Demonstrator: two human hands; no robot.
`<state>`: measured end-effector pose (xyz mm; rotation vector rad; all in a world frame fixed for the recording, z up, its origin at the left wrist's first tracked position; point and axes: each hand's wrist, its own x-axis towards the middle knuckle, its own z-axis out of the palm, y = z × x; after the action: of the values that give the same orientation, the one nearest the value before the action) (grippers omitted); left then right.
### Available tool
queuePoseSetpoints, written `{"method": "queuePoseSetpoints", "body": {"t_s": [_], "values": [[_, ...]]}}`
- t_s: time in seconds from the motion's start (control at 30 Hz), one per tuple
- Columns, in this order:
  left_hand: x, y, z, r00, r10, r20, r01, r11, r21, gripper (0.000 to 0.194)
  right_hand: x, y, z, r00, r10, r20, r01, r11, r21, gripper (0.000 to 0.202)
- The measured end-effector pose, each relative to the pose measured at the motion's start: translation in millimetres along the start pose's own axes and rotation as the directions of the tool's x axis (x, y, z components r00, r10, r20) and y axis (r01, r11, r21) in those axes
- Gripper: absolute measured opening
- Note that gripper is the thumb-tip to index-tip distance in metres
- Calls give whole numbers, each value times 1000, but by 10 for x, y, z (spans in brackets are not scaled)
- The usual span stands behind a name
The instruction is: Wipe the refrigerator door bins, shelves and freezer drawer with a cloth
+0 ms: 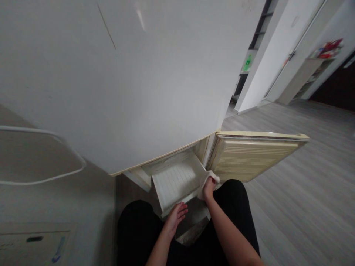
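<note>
A white ribbed drawer sticks partway out of the lower compartment of a refrigerator. The cream-coloured refrigerator door stands swung out to the right. At the drawer's right front corner, my right hand is closed on a white cloth. My left hand is by the drawer's front edge with its fingers stretched out and nothing in it; whether it touches the edge I cannot tell. The fingertips of my right hand are partly hidden by the cloth.
My black-trousered knees flank the drawer. Below it, between my legs, lies a pale object I cannot make out. On the left are a white wall panel and a white cable. Grey wooden flooring spreads right, towards a low shelf unit.
</note>
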<state>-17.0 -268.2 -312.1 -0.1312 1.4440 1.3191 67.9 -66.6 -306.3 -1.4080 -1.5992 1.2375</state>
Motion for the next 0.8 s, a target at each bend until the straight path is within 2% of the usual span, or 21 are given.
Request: {"method": "queuePoseSetpoints", "body": {"t_s": [0.07, 0.13, 0.2, 0.27, 0.53, 0.8], "values": [[26, -18, -17, 1000, -1, 0, 1, 1000, 12, 38, -194, 53, 155, 996, -31, 88, 54, 963, -265, 54], [42, -32, -33, 1000, -4, 5, 4, 1000, 11, 37, -371, 102, 252, 951, -123, 285, 262, 810, -525, 47], [45, -37, -40, 1000, -3, 11, 3, 1000, 6, 36, -500, 139, 311, 871, -188, 454, 457, 648, -609, 46], [41, -33, -38, 1000, -3, 11, 2, 1000, 3, 35, -568, 155, 343, 833, -210, 511, 528, 577, -623, 47], [45, -15, -3, 1000, -6, 2, 6, 1000, 21, 36, -559, 130, 342, 812, -214, 543, 562, 537, -629, 49], [60, -22, -7, 1000, -14, 6, 14, 1000, 16, 36, -554, 144, 349, 815, -211, 540, 558, 536, -633, 50]]}}
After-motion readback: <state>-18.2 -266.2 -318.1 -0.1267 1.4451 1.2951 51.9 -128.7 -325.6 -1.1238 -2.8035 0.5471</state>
